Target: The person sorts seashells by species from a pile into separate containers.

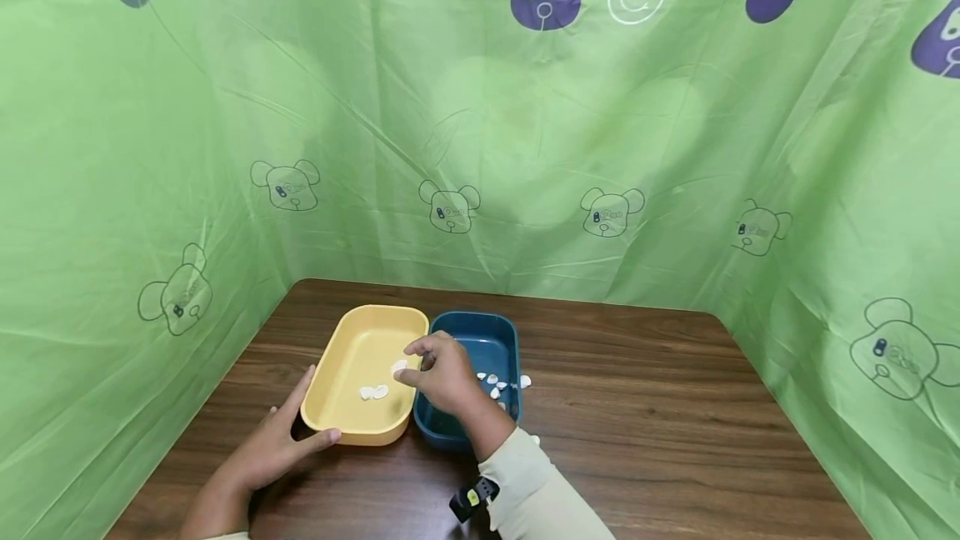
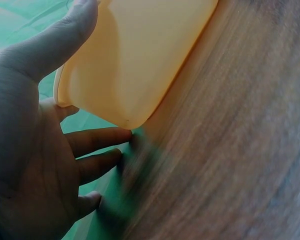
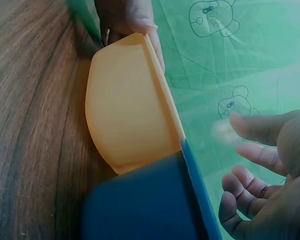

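Note:
My left hand (image 1: 273,444) holds the near left corner of a yellow tray (image 1: 318,390), thumb at its front side and fingers along its left side. Over that tray's right side, my right hand (image 1: 448,373) has a small white shell (image 1: 399,367) at its thumb and forefinger tips. The shell (image 3: 225,132) is blurred in the right wrist view. Two more white shells (image 1: 373,392) lie together inside the yellow tray. Beside it stands a dark blue tray (image 1: 512,348) with several small shells (image 1: 492,379), partly hidden by my right hand and forearm.
One white shell (image 1: 526,381) lies on the wooden table (image 1: 637,407), just right of the blue tray. Another (image 1: 536,440) shows near my right sleeve. Green printed cloth (image 1: 525,123) hangs around the table's back and sides. A small black device (image 1: 474,498) is at my right wrist.

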A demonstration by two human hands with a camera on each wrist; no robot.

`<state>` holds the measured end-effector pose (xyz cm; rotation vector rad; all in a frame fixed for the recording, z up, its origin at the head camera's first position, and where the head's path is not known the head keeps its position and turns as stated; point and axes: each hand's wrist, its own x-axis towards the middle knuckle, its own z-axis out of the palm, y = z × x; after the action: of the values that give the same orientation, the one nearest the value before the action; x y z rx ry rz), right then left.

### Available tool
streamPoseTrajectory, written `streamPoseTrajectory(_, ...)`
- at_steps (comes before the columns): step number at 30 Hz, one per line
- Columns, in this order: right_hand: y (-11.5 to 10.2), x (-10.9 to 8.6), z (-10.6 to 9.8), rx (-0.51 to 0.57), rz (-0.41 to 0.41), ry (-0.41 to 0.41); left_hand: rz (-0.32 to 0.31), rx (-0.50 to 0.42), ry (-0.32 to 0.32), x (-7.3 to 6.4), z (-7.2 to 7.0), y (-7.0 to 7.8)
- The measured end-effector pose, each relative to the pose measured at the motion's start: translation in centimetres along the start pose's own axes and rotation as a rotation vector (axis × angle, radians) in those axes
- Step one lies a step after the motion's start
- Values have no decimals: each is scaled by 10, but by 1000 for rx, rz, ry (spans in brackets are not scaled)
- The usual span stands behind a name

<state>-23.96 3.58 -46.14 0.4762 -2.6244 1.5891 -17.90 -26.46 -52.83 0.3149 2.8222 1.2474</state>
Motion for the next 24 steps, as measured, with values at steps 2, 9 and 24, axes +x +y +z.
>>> streamPoseTrajectory(2,1,-1,0,-6,13,-10,3,-4,2,0,0,0)
streamPoseTrajectory(9,1,-3,-7,-15,24,-16,-7,6,0,0,0,-1)
streamPoseTrajectory(24,10,-8,-19,-25,7,22,-12,27,2,0,0,0)
